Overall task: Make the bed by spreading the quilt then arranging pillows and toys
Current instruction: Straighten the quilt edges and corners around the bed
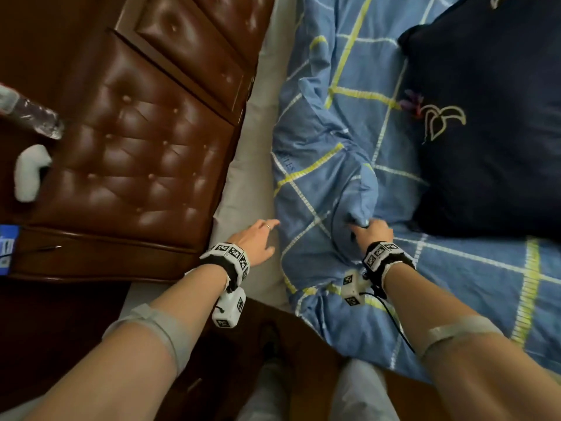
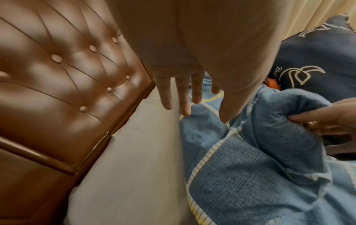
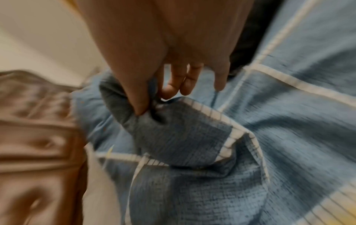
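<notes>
A blue quilt (image 1: 331, 141) with white and yellow check lines lies rumpled across the bed, also in the left wrist view (image 2: 240, 175) and the right wrist view (image 3: 212, 152). My right hand (image 1: 372, 230) pinches a raised fold of it between thumb and fingers (image 3: 138, 97). My left hand (image 1: 258, 238) reaches forward with straight fingers (image 2: 185, 99) over the quilt's left edge and holds nothing. A dark navy pillow (image 1: 491, 117) with a white outline design lies on the quilt at the right, seen too in the left wrist view (image 2: 312, 60).
A brown tufted leather headboard (image 1: 130, 141) stands at the left. Between it and the quilt runs a strip of bare pale sheet (image 1: 243, 183). A white plush toy (image 1: 28, 174) sits at the far left. My legs are at the bottom edge.
</notes>
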Demonstrator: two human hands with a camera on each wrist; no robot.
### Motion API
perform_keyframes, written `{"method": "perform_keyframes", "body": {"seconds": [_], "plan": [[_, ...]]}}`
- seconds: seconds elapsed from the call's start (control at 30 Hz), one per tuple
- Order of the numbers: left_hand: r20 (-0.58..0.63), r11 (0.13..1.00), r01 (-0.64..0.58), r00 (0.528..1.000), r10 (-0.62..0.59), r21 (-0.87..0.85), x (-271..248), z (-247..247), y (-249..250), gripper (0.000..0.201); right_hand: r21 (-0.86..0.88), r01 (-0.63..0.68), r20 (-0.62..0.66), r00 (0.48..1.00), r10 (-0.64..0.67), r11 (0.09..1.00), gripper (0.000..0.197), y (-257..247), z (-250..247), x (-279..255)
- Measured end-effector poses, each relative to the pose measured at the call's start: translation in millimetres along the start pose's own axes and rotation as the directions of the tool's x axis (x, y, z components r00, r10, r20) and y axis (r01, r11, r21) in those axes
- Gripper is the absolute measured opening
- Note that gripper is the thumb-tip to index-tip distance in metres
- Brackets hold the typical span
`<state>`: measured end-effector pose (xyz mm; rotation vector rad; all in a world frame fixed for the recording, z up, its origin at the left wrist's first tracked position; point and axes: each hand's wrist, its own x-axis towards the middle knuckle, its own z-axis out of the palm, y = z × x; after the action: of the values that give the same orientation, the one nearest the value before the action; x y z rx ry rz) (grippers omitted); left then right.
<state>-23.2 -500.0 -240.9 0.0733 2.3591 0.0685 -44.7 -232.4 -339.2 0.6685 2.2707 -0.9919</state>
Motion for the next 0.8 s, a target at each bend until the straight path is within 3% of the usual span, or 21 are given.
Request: {"method": "perform_keyframes", "body": {"seconds": [0.07, 0.13, 0.23, 0.33, 0.43, 0.47, 0.57, 0.63, 0.67, 0.73, 0.8], "plan": [[-0.054, 1.0, -0.013, 0.998, 0.013, -0.001, -9, -6, -19, 0.088, -0.035, 0.213, 0.029, 0.977, -0.213, 0.976, 0.038, -26, 13, -20], [-0.144, 0.997, -0.052, 0.988, 0.06, 0.064, -21, -17, -34, 0.107, 0.055, 0.32, 0.109, 0.94, -0.325, 0.946, 0.032, -58, 21, -51], [-0.281, 0.95, -0.194, 0.923, 0.262, 0.246, -39, -39, -58, 0.128, -0.003, 0.453, 0.237, 0.866, -0.44, 0.891, 0.027, -112, 34, -109], [-0.28, 0.859, -0.319, 0.85, 0.446, 0.399, -64, -66, -84, 0.107, -0.013, 0.575, 0.311, 0.78, -0.543, 0.818, 0.022, -162, 50, -171], [-0.249, 0.812, -0.287, 0.853, 0.458, 0.509, -108, -97, -115, 0.061, 0.037, 0.574, 0.301, 0.774, -0.557, 0.818, 0.027, -181, 71, -216], [-0.256, 0.814, -0.26, 0.862, 0.438, 0.519, -121, -103, -129, 0.051, 0.065, 0.543, 0.285, 0.794, -0.537, 0.837, 0.038, -180, 79, -227], [-0.325, 0.874, -0.193, 0.875, 0.358, 0.445, -157, -108, -170, 0.039, -0.007, 0.467, 0.239, 0.86, -0.452, 0.884, 0.107, -168, 107, -252], [-0.38, 0.932, -0.151, 0.883, 0.277, 0.329, -180, -111, -188, 0.034, -0.099, 0.437, 0.176, 0.892, -0.416, 0.894, 0.13, -155, 133, -257], [-0.397, 0.954, -0.117, 0.89, 0.225, 0.277, -191, -112, -195, 0.031, -0.124, 0.404, 0.15, 0.911, -0.385, 0.906, 0.126, -154, 141, -265], [-0.431, 0.976, -0.048, 0.892, 0.137, 0.211, -210, -115, -210, 0.03, -0.211, 0.351, 0.031, 0.935, -0.353, 0.912, 0.085, -160, 147, -289], [-0.438, 0.984, 0.006, 0.896, 0.074, 0.178, -227, -110, -227, 0.031, -0.342, 0.335, -0.003, 0.934, -0.357, 0.878, 0.049, -164, 147, -303]]}}
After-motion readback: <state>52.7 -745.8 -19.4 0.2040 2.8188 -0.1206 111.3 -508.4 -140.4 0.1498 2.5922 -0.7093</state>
